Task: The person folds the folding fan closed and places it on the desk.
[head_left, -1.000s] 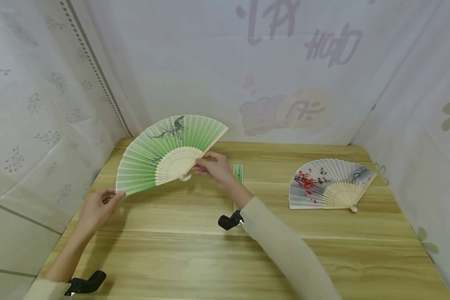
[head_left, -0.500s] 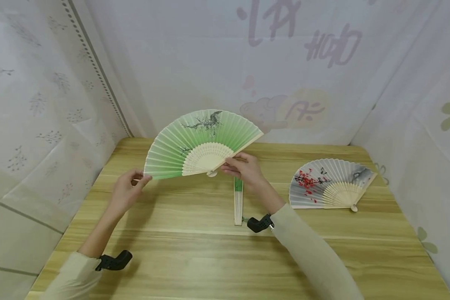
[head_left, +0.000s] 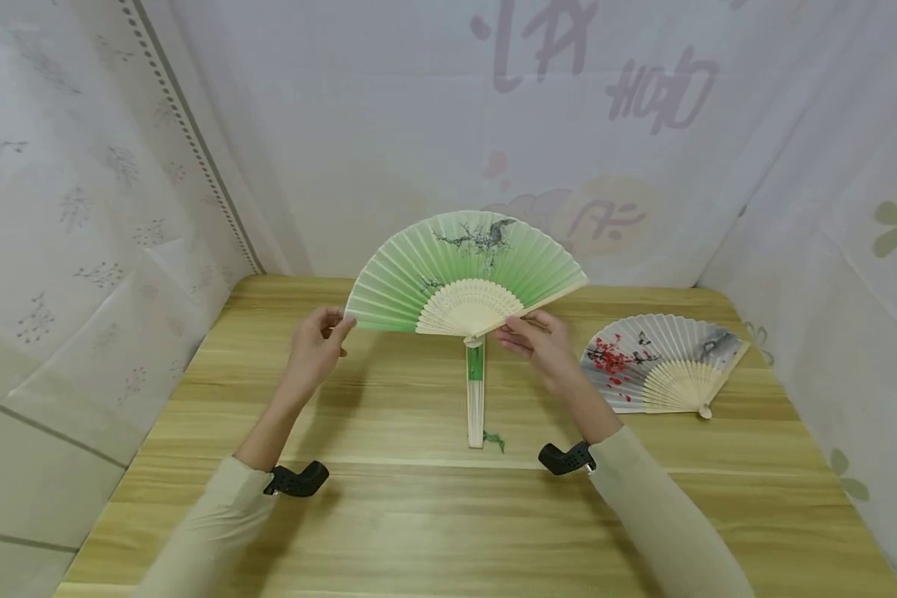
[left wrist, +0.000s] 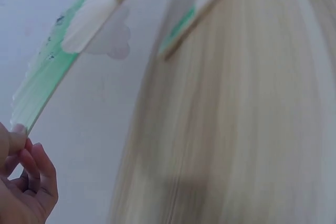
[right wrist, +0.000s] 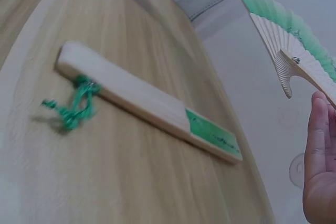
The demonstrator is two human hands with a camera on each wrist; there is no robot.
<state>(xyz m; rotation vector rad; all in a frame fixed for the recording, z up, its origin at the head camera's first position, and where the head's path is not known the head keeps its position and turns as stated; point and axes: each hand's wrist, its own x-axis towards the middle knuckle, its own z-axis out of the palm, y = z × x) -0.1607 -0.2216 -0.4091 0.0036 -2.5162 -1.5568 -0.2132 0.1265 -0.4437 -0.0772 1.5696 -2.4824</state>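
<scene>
A spread green folding fan [head_left: 463, 257] with a dark branch print is held up above the table's far part. My left hand [head_left: 318, 345] pinches its left outer corner between thumb and fingers; the left wrist view shows that grip on the fan's edge [left wrist: 44, 98]. At the fan's right guard stick, near the pivot, my right hand [head_left: 546, 349] grips with thumb and fingers. Below the pivot lies a folded green fan [head_left: 476, 399], its top hidden behind the raised one. In the right wrist view a green tassel cord [right wrist: 76, 103] hangs from the folded fan's end.
A spread grey fan [head_left: 658, 365] with red blossoms lies on the wooden table [head_left: 419, 523] at the right. Patterned white cloth [head_left: 389, 116] encloses the table at the back and both sides. Each wrist carries a black camera mount [head_left: 299, 479].
Both hands have carried the spread green fan to the right and slightly up. It now stands over the folded fan, whose lower part and tassel have come into sight. The grey fan stays put.
</scene>
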